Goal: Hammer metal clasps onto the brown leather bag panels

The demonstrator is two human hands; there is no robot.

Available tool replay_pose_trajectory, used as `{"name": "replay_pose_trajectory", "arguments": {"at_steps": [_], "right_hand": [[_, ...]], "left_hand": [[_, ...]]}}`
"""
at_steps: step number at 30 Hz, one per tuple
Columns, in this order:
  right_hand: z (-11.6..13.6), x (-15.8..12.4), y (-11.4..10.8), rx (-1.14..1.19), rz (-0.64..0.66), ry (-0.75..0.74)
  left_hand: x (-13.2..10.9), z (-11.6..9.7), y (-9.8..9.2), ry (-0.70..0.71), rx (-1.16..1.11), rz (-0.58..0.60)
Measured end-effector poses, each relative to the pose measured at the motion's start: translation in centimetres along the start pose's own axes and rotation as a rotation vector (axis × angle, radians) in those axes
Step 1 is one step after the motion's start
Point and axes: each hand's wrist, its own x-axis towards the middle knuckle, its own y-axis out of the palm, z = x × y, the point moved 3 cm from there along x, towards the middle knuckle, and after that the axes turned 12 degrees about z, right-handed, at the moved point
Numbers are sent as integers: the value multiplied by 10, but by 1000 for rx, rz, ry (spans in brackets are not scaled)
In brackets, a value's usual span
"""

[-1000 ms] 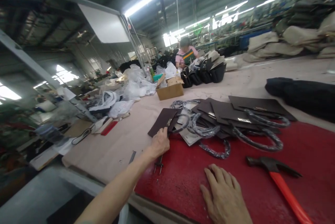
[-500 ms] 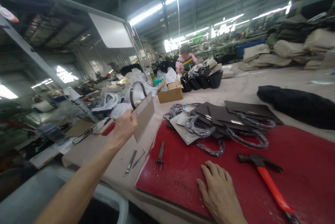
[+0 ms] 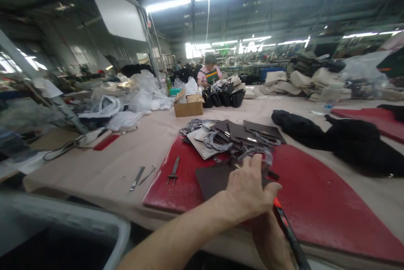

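Note:
My left hand (image 3: 248, 188) lies across a dark brown bag panel (image 3: 210, 177) on the red board (image 3: 318, 194). Its fingers are stretched out near the panel's metal fitting, and the thumb stands apart. Below it, my right hand (image 3: 273, 240) shows only in part; its fingers are hidden behind my left hand and wrist. Close by the right hand runs the hammer (image 3: 285, 223), its red and black handle slanting toward me and its head mostly covered. Just beyond my fingers lies a pile of similar dark panels (image 3: 235, 131) with plastic-wrapped loop handles (image 3: 216, 144).
A forked metal tool (image 3: 173, 171) rests on the board's left side. Two slim metal tools (image 3: 137, 179) lie beside it on the table (image 3: 145, 135). Black cloth (image 3: 356, 144) is at right, a cardboard box (image 3: 188, 108) farther back. A grey bin (image 3: 121, 228) stands front left. Another person (image 3: 208, 74) sits beyond black bags.
My left hand has swung right from the table's left side, bringing the panel flat onto the board. My right hand has moved from resting on the board to beside the hammer. The view has turned right.

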Motion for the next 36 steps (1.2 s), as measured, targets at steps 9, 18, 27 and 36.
{"name": "replay_pose_trajectory", "arguments": {"at_steps": [9, 18, 27, 36], "right_hand": [[0, -11, -28, 215, -316, 283], [-12, -22, -33, -204, -85, 477], [17, -7, -53, -794, 14, 476], [8, -16, -64, -1077, 149, 509]], "left_hand": [[-57, 97, 31, -120, -16, -13], [-130, 168, 8, -159, 254, -34], [-140, 150, 35, -131, 190, 27], [-188, 130, 67, -214, -79, -166]]}}
